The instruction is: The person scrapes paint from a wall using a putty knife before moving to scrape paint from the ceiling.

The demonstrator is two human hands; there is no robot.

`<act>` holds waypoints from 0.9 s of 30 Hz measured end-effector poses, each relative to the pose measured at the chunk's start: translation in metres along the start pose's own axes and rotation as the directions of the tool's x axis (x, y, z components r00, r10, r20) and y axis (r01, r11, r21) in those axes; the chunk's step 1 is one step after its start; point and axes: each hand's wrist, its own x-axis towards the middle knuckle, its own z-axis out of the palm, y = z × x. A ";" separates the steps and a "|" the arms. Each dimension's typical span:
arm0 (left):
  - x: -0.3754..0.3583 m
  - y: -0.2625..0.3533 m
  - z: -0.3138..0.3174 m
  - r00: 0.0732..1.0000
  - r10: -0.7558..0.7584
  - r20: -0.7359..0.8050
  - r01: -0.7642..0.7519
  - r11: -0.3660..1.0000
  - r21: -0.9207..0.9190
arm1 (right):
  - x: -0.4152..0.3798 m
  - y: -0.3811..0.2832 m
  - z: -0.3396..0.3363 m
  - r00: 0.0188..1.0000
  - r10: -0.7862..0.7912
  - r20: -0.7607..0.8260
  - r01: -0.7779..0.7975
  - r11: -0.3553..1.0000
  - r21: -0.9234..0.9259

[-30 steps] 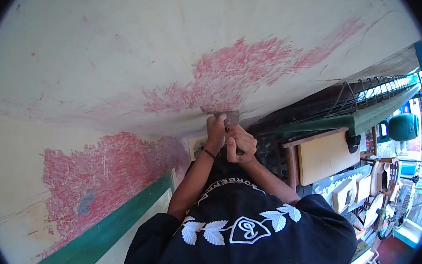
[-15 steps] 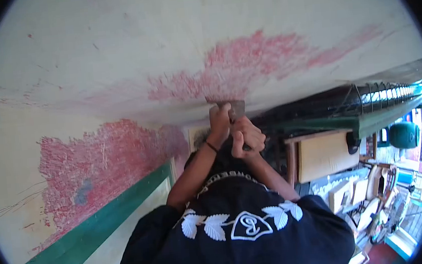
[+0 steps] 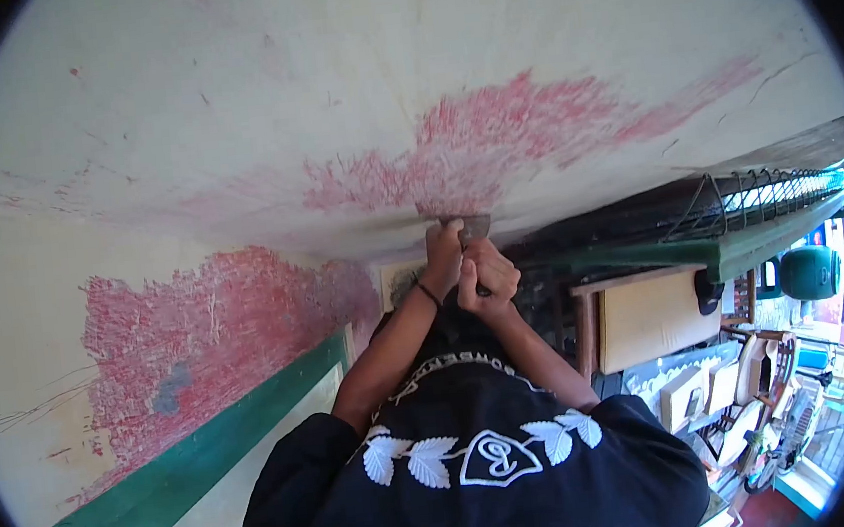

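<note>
Our scraper [image 3: 477,227] sits slightly lower in view than half a second ago, still at the red patch's [image 3: 520,119] six o'clock edge, so scraping seems concentrated there. Our right hand [image 3: 489,274] wraps its handle; our left hand's [image 3: 443,250] fingers curl round the blade end.

A green board [image 3: 199,466] slants across the lower left; at right, a wire rack [image 3: 757,192] runs along a green ledge [image 3: 742,252]; below it shows a tan panel [image 3: 648,322], left of a green container [image 3: 810,273]
</note>
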 end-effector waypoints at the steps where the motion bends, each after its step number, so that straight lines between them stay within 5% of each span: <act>1: 0.002 -0.008 -0.009 0.999 0.029 0.030 -0.031 0.998 0.053 | -0.018 -0.001 -0.001 0.998 0.049 0.036 -0.048 0.999 -0.017; 6: 0.027 -0.012 -0.008 0.959 0.261 0.110 -0.282 0.923 0.262 | -0.007 0.009 0.001 1.000 0.021 0.020 -0.019 0.998 -0.062; 10: 0.011 -0.011 -0.016 0.979 0.184 0.087 -0.201 0.944 0.261 | -0.041 0.013 0.001 0.988 0.091 0.126 -0.078 0.992 -0.104; 12: 0.015 -0.016 -0.021 0.994 0.020 0.106 -0.049 0.959 0.280 | -0.048 0.016 -0.001 0.990 0.105 0.093 -0.098 0.993 -0.072; 14: 0.029 -0.010 -0.007 0.951 0.264 0.162 -0.302 0.906 0.296 | -0.008 0.006 -0.002 0.999 0.023 0.026 -0.021 0.997 -0.081; 15: 0.018 -0.018 -0.011 0.951 0.254 0.174 -0.299 0.897 0.327 | 0.004 -0.011 -0.004 0.985 0.171 0.040 -0.158 0.963 -0.217; 18: 0.021 -0.027 -0.021 0.978 0.091 0.186 -0.164 0.887 0.432 | -0.033 0.022 0.003 1.000 0.028 0.009 -0.027 0.996 -0.091; 22: -0.001 0.012 0.004 0.985 0.098 0.142 -0.112 0.989 0.092 | -0.010 0.005 -0.004 1.000 -0.012 -0.024 0.011 0.998 -0.066; 25: 0.003 -0.012 -0.014 0.970 0.144 0.196 -0.207 0.911 0.355 | -0.038 0.006 -0.003 0.997 0.073 0.012 -0.071 0.992 -0.105; 27: 0.011 -0.013 -0.010 0.989 0.086 0.125 -0.119 0.948 0.294 | -0.044 0.021 -0.004 0.996 0.074 0.049 -0.069 0.992 -0.102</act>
